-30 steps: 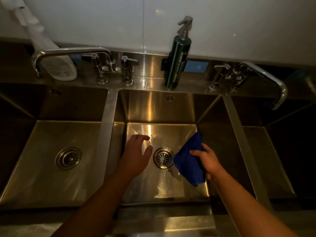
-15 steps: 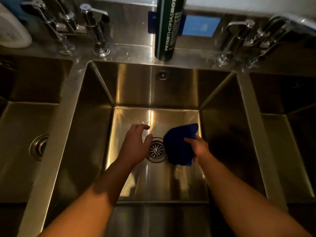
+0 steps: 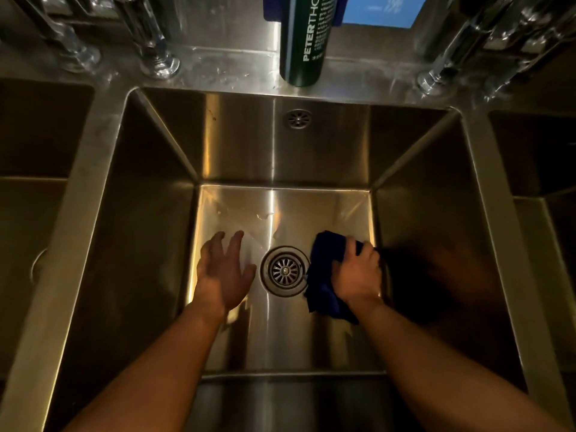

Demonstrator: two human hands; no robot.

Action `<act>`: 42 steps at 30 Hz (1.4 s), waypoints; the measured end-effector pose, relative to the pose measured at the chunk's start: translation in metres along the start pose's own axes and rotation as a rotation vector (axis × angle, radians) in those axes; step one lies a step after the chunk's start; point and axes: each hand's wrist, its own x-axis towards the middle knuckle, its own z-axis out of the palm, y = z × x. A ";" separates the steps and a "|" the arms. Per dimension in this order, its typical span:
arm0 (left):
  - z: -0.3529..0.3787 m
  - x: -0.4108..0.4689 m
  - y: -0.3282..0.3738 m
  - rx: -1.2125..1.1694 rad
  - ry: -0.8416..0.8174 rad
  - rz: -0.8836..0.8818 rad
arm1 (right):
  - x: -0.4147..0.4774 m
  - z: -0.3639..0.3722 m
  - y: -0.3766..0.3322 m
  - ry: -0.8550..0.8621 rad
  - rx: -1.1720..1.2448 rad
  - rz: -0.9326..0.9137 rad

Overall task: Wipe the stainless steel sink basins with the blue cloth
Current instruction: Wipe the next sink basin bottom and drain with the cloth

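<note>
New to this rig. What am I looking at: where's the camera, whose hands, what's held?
No robot here: a person's two bare hands, filmed by one wide-angle head-worn camera looking down. The view is into the middle basin of a stainless steel sink. The right hand grips the blue cloth down at the floor, right of the drain. The left hand is open, holding nothing, left of the drain. A dark green bottle stands on the ledge behind.
</note>
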 end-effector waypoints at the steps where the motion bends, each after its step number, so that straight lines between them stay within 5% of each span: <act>1: 0.006 0.002 -0.004 0.052 -0.006 -0.001 | 0.002 0.005 -0.004 -0.079 0.003 -0.048; 5: 0.029 0.010 -0.018 0.169 -0.019 0.002 | 0.003 0.033 0.000 -0.354 -0.068 -0.091; 18: 0.063 0.023 -0.046 0.196 -0.282 -0.015 | 0.008 0.041 0.021 -0.238 -0.133 -0.244; 28: 0.068 0.018 -0.044 0.230 -0.262 -0.009 | -0.033 0.053 0.041 -0.322 -0.358 -0.346; 37: 0.069 0.022 -0.042 0.248 -0.276 -0.035 | -0.032 0.068 0.048 -0.534 -0.283 -0.302; 42: 0.071 0.024 -0.042 0.262 -0.275 -0.039 | 0.032 0.051 0.015 -0.442 -0.209 -0.246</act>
